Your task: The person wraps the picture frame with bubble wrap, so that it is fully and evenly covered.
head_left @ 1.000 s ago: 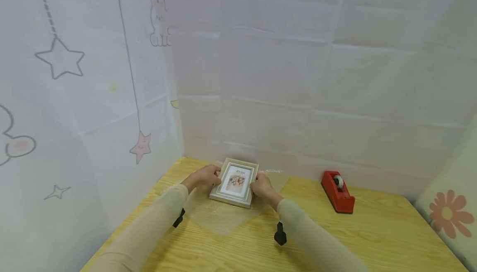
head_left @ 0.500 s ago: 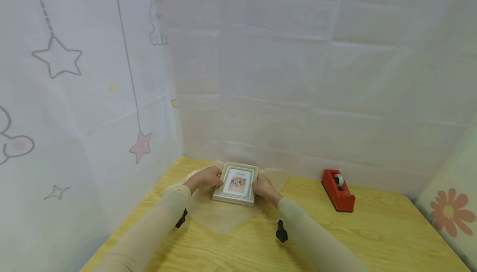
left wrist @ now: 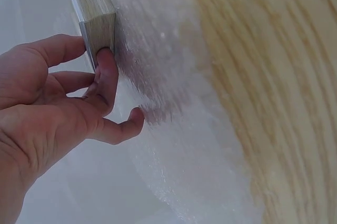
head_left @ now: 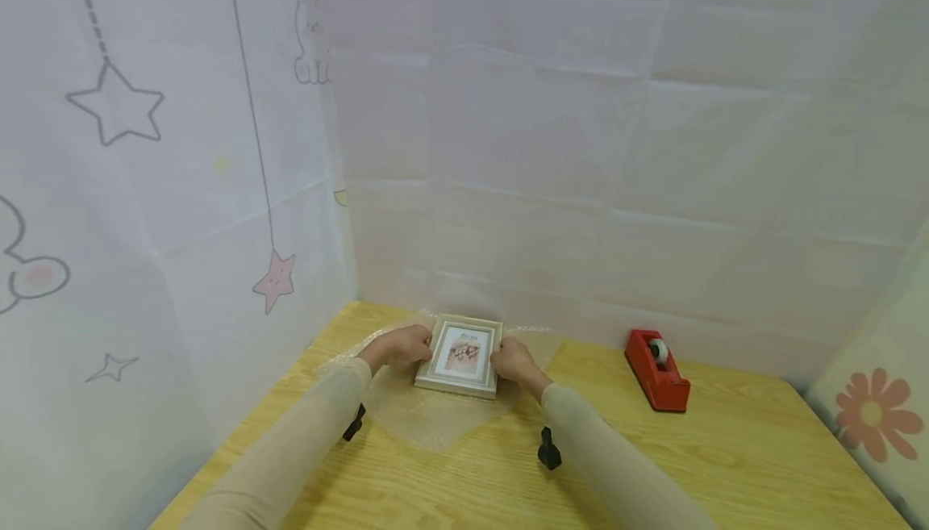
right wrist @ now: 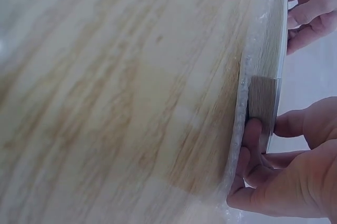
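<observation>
A light silvery-beige photo frame (head_left: 460, 355), picture side up, lies over a sheet of clear bubble wrap (head_left: 428, 421). My left hand (head_left: 406, 345) grips its left edge; in the left wrist view the thumb and fingers (left wrist: 108, 71) pinch the frame's side (left wrist: 100, 29), with the little finger near the wrap (left wrist: 174, 113). On the opposite edge my right hand (head_left: 514, 360) holds the frame. The right wrist view has its fingers (right wrist: 254, 134) around the frame's side (right wrist: 266, 92), close against the edge of the bubble wrap (right wrist: 242, 98).
A red tape dispenser (head_left: 657, 371) with a roll of tape stands to the right on the wood-grain table (head_left: 762, 449). Pale printed curtains (head_left: 508, 151) hang behind and at the left of the table.
The frame has turned slightly and come down flatter onto the bubble wrap, its near edge shifting a little away and right. Both hands have kept hold of its sides.
</observation>
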{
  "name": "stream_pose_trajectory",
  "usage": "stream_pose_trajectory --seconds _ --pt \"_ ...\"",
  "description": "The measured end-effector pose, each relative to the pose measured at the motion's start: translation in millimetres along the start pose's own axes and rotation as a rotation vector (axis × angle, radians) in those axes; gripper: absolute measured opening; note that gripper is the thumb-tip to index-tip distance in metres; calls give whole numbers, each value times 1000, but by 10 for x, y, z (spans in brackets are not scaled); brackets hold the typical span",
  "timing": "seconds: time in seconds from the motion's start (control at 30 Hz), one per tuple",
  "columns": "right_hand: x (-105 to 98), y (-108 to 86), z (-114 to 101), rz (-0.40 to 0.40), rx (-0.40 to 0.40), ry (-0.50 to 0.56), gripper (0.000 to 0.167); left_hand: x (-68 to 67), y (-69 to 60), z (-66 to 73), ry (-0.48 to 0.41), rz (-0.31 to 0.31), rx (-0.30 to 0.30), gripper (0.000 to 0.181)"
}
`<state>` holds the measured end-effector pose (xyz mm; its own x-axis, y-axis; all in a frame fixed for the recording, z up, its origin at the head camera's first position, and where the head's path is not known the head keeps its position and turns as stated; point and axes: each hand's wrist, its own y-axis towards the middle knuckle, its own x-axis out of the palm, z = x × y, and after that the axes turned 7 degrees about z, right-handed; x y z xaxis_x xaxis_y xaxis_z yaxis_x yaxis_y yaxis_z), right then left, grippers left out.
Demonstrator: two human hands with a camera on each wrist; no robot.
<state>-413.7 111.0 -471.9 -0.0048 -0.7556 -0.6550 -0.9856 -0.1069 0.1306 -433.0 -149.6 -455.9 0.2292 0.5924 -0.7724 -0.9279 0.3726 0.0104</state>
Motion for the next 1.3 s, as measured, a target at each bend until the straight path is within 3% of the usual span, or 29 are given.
stream_pose_trajectory --seconds 0.27,0.47,0.57,0.67,0.83,1.07,1.3 --pt "16 21 55 -4 8 44 12 -7 8 -60 -12 -1 44 25" --pt "-113 -25 101 -7 11 22 19 19 34 -99 -48 -16 49 9" --pt "-218 -73 70 -15 -37 18 28 23 26 -108 -69 -27 26 38" --pt "-309 -117 28 -39 -112 21 33 19 10 -108 -84 -12 3 56" --pt "-411 -197 19 -87 -250 -4 28 9 -24 -106 -117 -7 -21 59" --pt "-487 -330 78 -125 -597 -111 21 7 -25 -154 -164 8 -24 61" --pt "-459 -600 11 -334 -789 -268 42 -10 -38 -230 -183 19 -16 62"
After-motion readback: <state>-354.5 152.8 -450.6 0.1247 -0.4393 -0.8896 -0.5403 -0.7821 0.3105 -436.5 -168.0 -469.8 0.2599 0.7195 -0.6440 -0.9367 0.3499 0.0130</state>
